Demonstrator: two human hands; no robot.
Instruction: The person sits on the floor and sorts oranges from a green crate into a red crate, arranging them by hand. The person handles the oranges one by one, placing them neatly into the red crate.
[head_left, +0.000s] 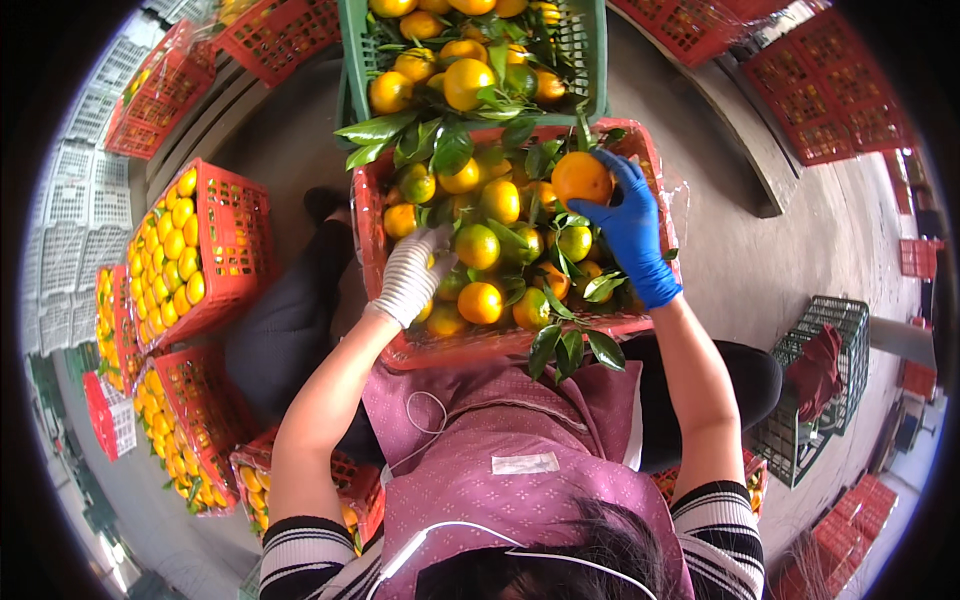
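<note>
In my right hand, gloved in blue, is a large orange mandarin, held between thumb and fingers above the far right part of a red plastic crate. Clear plastic film lines this crate. It holds mandarins, some orange and some partly green like this one, with stems and leaves among them. My left hand wears a pale striped glove and rests on the fruit at the crate's left side. A bit of orange shows by its fingers, but whether it grips a fruit is unclear. Leafy twigs hang over the near rim.
Just beyond stands a green plastic crate of leafy mandarins. Red crates full of fruit stand to the left, with stacked white crates behind. On the right are a dark green crate with a maroon cloth and a long beam.
</note>
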